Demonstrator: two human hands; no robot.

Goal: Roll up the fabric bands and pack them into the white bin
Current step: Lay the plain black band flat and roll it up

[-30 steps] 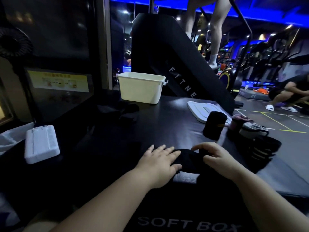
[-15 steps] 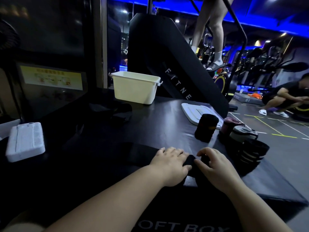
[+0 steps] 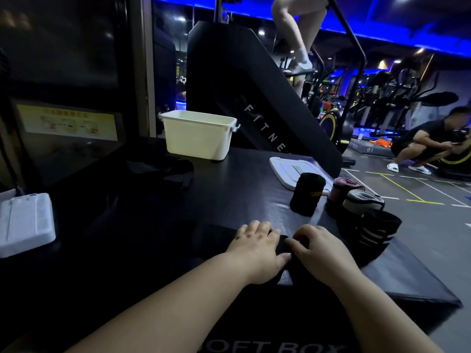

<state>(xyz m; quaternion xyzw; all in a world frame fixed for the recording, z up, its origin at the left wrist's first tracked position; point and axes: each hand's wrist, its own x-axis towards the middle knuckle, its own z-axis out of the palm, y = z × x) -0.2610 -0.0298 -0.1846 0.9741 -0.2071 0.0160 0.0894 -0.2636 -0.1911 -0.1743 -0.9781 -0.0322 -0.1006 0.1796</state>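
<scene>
**Mid-roll on the black band, bin waiting**

Rolling step in hand: my left hand (image 3: 257, 247) curls over the black band (image 3: 283, 245) on the counter (image 3: 229, 189), and my right hand (image 3: 323, 253) pinches its end at 3 o'clock. At 2 o'clock stand the finished rolls (image 3: 307, 193), with the white bin (image 3: 198, 135) well off at 11. Next, I reckon: roll tight, edges level, no slack.
</scene>
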